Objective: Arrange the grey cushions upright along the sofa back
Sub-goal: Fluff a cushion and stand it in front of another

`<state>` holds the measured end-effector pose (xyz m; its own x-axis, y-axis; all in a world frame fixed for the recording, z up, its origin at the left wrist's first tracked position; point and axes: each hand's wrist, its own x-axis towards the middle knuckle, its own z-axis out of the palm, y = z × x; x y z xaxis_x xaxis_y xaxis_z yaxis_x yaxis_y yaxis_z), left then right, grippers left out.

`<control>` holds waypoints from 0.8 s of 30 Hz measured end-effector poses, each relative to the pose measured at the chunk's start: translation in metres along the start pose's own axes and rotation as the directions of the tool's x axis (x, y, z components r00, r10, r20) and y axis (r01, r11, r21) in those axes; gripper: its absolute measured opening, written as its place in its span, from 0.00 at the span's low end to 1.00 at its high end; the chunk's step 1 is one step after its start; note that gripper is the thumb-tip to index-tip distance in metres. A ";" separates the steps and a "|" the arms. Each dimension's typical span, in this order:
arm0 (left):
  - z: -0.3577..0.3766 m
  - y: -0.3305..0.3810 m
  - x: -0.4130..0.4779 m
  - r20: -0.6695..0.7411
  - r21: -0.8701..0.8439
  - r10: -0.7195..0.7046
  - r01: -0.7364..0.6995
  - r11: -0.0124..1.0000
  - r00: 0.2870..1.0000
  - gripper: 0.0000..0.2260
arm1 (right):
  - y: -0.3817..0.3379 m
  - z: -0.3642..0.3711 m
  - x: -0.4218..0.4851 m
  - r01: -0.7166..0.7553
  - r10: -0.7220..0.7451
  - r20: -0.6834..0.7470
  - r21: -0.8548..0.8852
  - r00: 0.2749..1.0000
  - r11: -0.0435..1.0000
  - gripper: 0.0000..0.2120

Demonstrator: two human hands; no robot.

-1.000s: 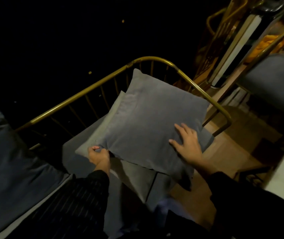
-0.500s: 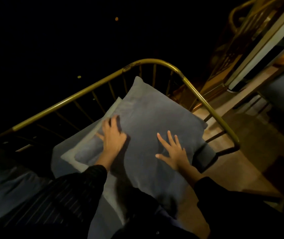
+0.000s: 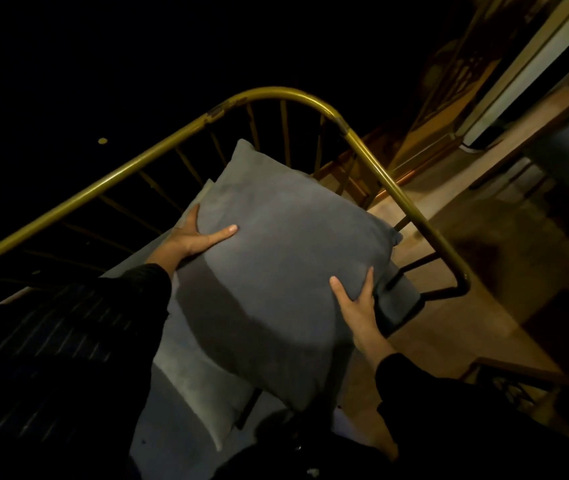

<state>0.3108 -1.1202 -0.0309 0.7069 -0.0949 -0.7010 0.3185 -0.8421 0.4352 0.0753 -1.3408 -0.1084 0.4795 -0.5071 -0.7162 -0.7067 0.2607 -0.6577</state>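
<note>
Grey cushion, apparently soft and light, held above the sofa seat near the brass rail, left hand and right hand clamped on opposite edges.

Both hands grip a grey cushion by its edges: the left hand on the left edge, thumb across the face, the right hand at the lower right edge. Beneath the fingers lies what looks like a paler cushion, beyond them a brass rail.
</note>
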 end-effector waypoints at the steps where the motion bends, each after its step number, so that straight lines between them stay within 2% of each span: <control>1: -0.001 -0.001 0.002 -0.009 -0.033 0.004 -0.005 0.999 1.000 0.60 | -0.002 0.000 -0.001 -0.013 0.012 0.007 0.080 1.000 0.997 0.53; 5: -0.005 0.003 -0.012 -0.132 -0.092 -0.052 0.040 0.995 0.990 0.61 | -0.010 0.000 -0.007 0.046 -0.048 0.001 0.238 0.999 0.970 0.51; 7: -0.009 0.003 -0.030 -0.196 -0.134 -0.008 -0.019 0.991 0.981 0.57 | -0.016 0.002 -0.019 0.099 -0.103 0.004 0.253 0.995 0.962 0.52; 10: -0.019 -0.010 -0.069 -0.312 -0.141 0.062 -0.111 0.984 0.948 0.58 | -0.023 0.007 -0.047 0.264 -0.272 -0.005 0.254 0.962 0.930 0.53; 14: -0.046 -0.048 -0.124 -0.473 -0.214 0.078 -0.200 0.956 0.878 0.59 | -0.045 0.019 -0.087 0.444 -0.453 -0.005 0.209 0.891 0.871 0.47; 17: -0.069 -0.092 -0.166 -0.564 -0.325 0.005 -0.227 0.918 0.826 0.62 | -0.071 0.042 -0.111 0.557 -0.574 0.082 0.163 0.815 0.814 0.50; 20: -0.083 -0.160 -0.212 -0.612 -0.474 -0.106 -0.256 0.843 0.783 0.62 | -0.087 0.087 -0.139 0.617 -0.617 0.225 0.077 0.754 0.783 0.50; 24: -0.080 -0.258 -0.271 -0.659 -0.625 -0.296 -0.285 0.727 0.691 0.51 | -0.073 0.160 -0.186 0.687 -0.630 0.439 0.037 0.641 0.726 0.53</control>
<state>0.0877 -0.8347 0.0923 0.8107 0.5335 -0.2410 0.4251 -0.2534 0.8689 0.1202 -1.1341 0.0355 0.9806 -0.1289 -0.1475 -0.1641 -0.1291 -0.9780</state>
